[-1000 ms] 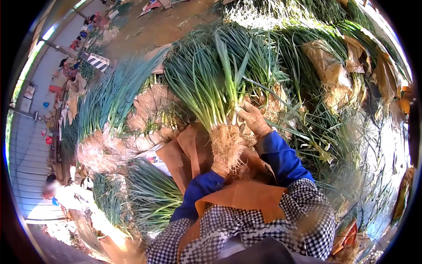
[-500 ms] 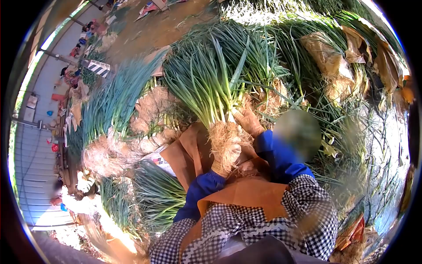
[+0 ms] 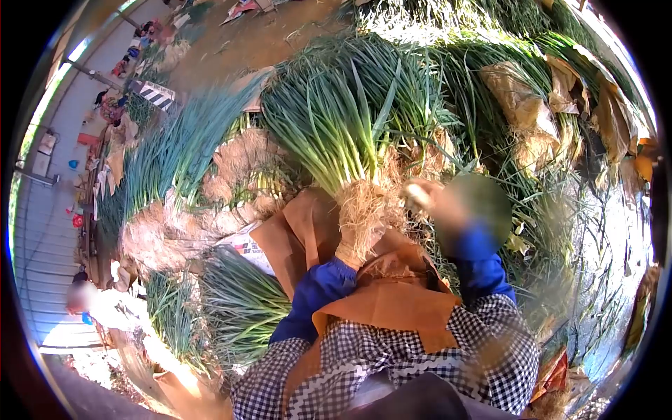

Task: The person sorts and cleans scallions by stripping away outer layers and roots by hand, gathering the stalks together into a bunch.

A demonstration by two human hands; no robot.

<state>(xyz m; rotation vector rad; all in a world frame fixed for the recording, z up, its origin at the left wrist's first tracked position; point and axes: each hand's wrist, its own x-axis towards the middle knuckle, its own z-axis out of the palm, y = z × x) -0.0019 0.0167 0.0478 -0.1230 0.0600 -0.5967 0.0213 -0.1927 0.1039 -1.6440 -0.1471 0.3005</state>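
A thick bunch of green onions stands in front of me, its leaves fanned away and its tangled tan roots towards my lap. My left hand is closed around the root end, with most of its fingers hidden by the roots. To the right of the bunch and apart from it is my right hand. Its fingers look bent but are smeared, and a round blurred patch covers part of the hand. Whether it holds anything cannot be made out.
An orange-brown apron covers my lap. More green onions lie in heaps left and right of me. Brown paper wraps some bunches at the upper right. A striped black-and-white board stands at the upper left.
My right hand has left the base of the stalks and moved right, away from the bunch. My left hand still grips the root end. The view has shifted slightly.
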